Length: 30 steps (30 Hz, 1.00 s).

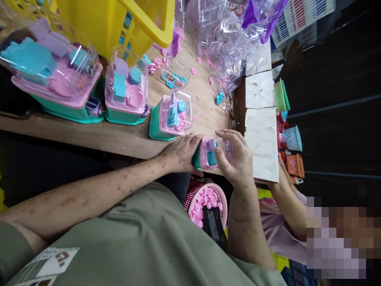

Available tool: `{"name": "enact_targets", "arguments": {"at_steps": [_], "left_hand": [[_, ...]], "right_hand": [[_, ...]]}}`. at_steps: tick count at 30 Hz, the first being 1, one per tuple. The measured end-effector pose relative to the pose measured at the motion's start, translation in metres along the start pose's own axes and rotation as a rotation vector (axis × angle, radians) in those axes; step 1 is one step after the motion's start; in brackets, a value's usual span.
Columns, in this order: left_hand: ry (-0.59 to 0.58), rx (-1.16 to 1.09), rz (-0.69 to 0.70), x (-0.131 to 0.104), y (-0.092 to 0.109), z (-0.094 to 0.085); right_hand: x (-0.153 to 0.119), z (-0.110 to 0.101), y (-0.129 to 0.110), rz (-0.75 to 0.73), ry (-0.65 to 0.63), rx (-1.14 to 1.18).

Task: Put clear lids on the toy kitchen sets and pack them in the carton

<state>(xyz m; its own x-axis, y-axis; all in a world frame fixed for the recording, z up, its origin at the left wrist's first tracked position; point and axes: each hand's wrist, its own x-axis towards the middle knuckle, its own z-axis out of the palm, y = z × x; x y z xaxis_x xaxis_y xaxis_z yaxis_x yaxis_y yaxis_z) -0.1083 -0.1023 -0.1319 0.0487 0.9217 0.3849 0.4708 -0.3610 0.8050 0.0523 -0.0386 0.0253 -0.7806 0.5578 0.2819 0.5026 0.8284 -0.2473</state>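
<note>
At the table's front edge, my left hand (182, 155) wraps round the green base of a small toy box (208, 154) with a pink top and teal and purple pieces. My right hand (236, 157) is at the box's other side, fingers curved and apart around a clear cover (224, 146); how firmly it touches the cover is hard to tell. Left of my hands stands a similar box (172, 115) with its clear cover on. Farther left are another covered box (126, 87) and a larger one (56, 75).
A yellow basket (110, 29) stands behind the boxes. Clear plastic covers (229, 43) are heaped at the back, with small pink pieces scattered nearby. Below the edge is a pink basket (222, 198) of pink parts. White boards (262, 139) and another person's arm (287, 198) are at right.
</note>
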Motion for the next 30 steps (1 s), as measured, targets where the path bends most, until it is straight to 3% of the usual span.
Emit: {"name": "enact_targets", "arguments": {"at_steps": [6,15,19,30], "left_hand": [[-0.021,-0.020,-0.058,0.001,0.006,-0.003],[-0.055,0.034,-0.186,0.004,0.022,-0.006],[-0.044,0.030,-0.159,0.002,0.020,-0.006],[-0.031,0.014,-0.094,-0.003,0.010,-0.003]], "right_hand": [[-0.012,0.013,0.000,0.068,0.048,-0.012],[-0.001,-0.004,-0.007,0.020,-0.106,-0.082],[0.002,-0.007,-0.009,-0.004,-0.149,-0.078],[-0.002,0.007,-0.010,0.044,-0.044,-0.073]]}}
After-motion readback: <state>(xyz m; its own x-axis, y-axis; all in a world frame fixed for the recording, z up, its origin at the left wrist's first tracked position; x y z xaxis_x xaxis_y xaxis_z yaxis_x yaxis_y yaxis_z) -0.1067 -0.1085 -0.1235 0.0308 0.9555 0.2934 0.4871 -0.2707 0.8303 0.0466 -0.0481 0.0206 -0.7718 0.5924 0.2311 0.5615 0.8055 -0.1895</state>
